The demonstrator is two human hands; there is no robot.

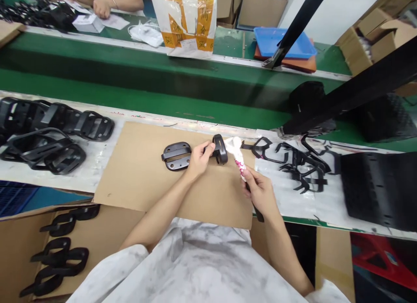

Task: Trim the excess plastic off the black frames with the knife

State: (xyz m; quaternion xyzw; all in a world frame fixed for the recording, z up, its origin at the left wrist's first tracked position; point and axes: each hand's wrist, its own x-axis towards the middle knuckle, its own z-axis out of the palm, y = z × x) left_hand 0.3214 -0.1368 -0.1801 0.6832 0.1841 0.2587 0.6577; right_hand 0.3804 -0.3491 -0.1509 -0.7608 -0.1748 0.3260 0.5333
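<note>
My left hand [199, 159] is closed around a black plastic part with a rounded loop-shaped end [220, 149], held above the cardboard sheet [137, 177]. Just left of that hand, an oval black frame with a bar across it [176, 153] lies on the cardboard. The fingers of my right hand [260, 192] are wrapped round a tool with a black handle and a white-wrapped upper part bearing pink marks [239, 159]. Its white head is close to the loop-shaped end; whether they touch I cannot tell. The tool's exact kind is unclear under the wrapping.
Black frames [58, 151] are piled at left, with thin black pieces [302, 164] at right beside a black bin [379, 190]. More black parts lie in a carton [130, 214] below left. A black post [302, 21] rises ahead. Another person's hands [102, 7] work across the bench.
</note>
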